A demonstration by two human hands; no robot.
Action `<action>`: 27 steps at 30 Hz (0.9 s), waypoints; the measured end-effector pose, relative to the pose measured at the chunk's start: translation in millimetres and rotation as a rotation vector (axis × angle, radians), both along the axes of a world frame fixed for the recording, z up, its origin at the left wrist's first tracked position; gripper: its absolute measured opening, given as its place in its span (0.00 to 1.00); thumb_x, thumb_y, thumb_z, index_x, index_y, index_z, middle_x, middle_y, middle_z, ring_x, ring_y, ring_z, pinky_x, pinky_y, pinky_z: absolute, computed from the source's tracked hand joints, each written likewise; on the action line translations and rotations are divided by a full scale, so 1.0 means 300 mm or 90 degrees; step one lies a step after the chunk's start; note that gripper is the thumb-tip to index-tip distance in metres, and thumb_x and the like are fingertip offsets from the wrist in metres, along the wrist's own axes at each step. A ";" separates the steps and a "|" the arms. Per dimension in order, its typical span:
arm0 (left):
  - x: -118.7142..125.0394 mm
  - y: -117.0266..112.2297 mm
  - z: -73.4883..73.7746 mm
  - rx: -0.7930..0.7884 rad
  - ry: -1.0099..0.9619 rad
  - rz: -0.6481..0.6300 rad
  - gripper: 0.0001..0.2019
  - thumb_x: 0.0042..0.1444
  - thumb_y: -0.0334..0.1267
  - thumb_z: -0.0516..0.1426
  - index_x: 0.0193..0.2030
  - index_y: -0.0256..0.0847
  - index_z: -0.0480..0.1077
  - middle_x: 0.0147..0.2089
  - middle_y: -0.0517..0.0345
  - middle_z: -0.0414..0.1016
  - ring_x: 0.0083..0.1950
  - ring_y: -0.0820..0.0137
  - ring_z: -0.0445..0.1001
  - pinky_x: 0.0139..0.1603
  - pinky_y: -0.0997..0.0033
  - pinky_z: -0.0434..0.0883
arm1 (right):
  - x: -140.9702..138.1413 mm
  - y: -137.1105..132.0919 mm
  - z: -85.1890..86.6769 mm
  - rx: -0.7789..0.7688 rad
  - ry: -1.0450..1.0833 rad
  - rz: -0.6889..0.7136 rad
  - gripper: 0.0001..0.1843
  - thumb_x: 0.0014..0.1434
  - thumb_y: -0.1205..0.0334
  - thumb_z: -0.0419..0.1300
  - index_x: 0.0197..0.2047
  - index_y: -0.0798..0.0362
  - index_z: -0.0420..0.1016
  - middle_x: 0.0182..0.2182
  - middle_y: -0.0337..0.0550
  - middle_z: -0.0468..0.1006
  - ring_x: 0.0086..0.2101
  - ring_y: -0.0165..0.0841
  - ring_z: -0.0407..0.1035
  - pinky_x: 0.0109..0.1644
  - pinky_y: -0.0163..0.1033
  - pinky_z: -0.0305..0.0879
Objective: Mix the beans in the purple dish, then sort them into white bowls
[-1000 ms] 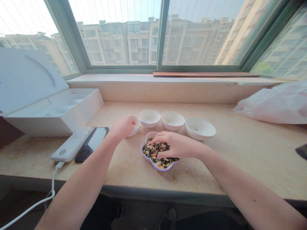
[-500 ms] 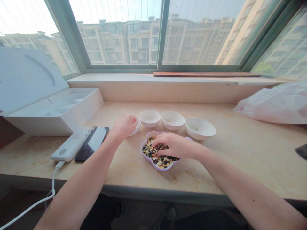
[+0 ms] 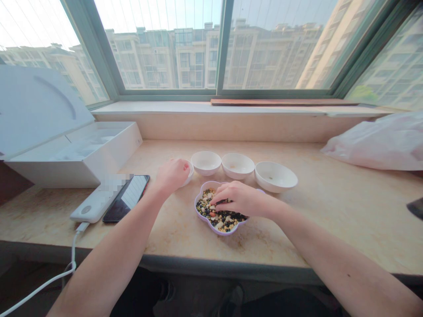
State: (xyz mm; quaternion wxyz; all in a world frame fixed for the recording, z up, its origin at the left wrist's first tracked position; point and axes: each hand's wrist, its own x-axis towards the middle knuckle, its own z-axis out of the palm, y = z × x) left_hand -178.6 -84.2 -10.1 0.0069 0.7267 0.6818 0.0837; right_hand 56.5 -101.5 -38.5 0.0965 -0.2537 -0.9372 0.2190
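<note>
A purple-rimmed, flower-shaped dish (image 3: 206, 223) holds mixed black, yellow and green beans with pale and reddish nuts. My right hand (image 3: 243, 198) reaches over it from the right, thumb and fingers drawn close together at the surface of the beans. Whatever they pinch is too small to make out. At the leftmost white bowl (image 3: 191, 174), my left hand (image 3: 173, 174) is curled closed and covers most of it; what its fingers hold is hidden. Beside that bowl stand a second white bowl (image 3: 206, 163), a third bowl (image 3: 238, 166) with a small speck inside, and a wider bowl (image 3: 276, 177) with a little dark bit.
Left of my arm lie a black phone (image 3: 127, 198) and a white power bank (image 3: 95, 204) with a white cable (image 3: 74, 246). Behind them an open white box (image 3: 112, 152) stands on the stone counter (image 3: 330, 211). A plastic bag (image 3: 380, 141) rests at the right.
The thumb and fingers of my right hand have come closer together and lifted slightly off the beans. My left hand has hardly moved.
</note>
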 end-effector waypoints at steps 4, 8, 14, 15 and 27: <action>-0.002 0.003 -0.004 -0.008 -0.005 0.003 0.17 0.62 0.35 0.48 0.40 0.43 0.80 0.43 0.45 0.83 0.43 0.56 0.80 0.38 0.64 0.70 | 0.002 0.010 -0.006 -0.012 0.009 -0.014 0.10 0.65 0.61 0.64 0.45 0.51 0.87 0.41 0.44 0.85 0.42 0.37 0.78 0.49 0.39 0.69; -0.004 0.002 0.000 -0.011 -0.002 0.015 0.17 0.62 0.36 0.48 0.41 0.43 0.80 0.45 0.46 0.83 0.44 0.55 0.80 0.38 0.64 0.70 | 0.000 0.007 -0.008 -0.033 0.053 -0.032 0.08 0.65 0.60 0.65 0.41 0.51 0.88 0.41 0.44 0.85 0.42 0.36 0.78 0.48 0.38 0.70; 0.000 0.002 -0.003 0.009 0.000 0.002 0.17 0.63 0.37 0.49 0.42 0.43 0.80 0.46 0.46 0.83 0.47 0.55 0.80 0.42 0.64 0.72 | 0.009 0.002 0.019 -0.059 0.122 -0.089 0.07 0.62 0.59 0.68 0.37 0.51 0.88 0.37 0.43 0.84 0.35 0.33 0.76 0.41 0.37 0.68; 0.001 0.003 -0.006 0.022 -0.010 -0.012 0.17 0.64 0.37 0.49 0.43 0.43 0.81 0.47 0.47 0.83 0.48 0.56 0.80 0.44 0.63 0.73 | 0.016 0.006 0.028 -0.054 0.128 -0.109 0.07 0.62 0.59 0.67 0.36 0.51 0.88 0.35 0.43 0.83 0.33 0.32 0.75 0.39 0.37 0.67; 0.064 -0.036 -0.035 0.137 -0.262 -0.336 0.11 0.66 0.39 0.58 0.51 0.44 0.79 0.51 0.54 0.80 0.45 0.67 0.80 0.52 0.65 0.74 | 0.042 0.027 0.052 -0.195 0.230 -0.303 0.19 0.59 0.46 0.65 0.35 0.56 0.85 0.27 0.42 0.80 0.28 0.31 0.68 0.33 0.38 0.60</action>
